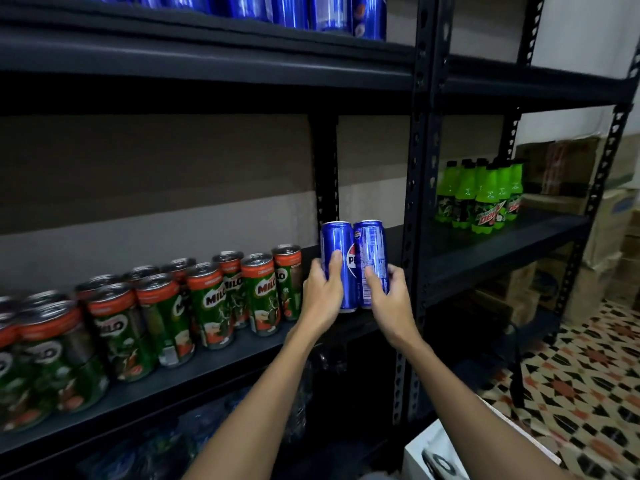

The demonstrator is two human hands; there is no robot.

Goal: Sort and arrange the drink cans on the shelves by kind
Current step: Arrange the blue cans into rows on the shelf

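Two tall blue Pepsi cans stand upright side by side at the right end of the middle shelf [242, 362]. My left hand [322, 296] grips the left Pepsi can [337, 251], fingers curled round its lower half. My right hand [388, 299] grips the right Pepsi can [370, 247] the same way. The two cans touch each other. To their left, several green and red Milo cans [207, 303] stand in rows along the same shelf. More blue Pepsi cans [301, 10] line the top shelf.
Black slotted uprights [420, 168] rise just right of the Pepsi cans. Green Mountain Dew bottles [481, 199] stand on the neighbouring shelf unit. Cardboard boxes [568, 168] are stacked at the far right over a patterned tile floor [571, 375]. A white box [426, 452] sits below my right arm.
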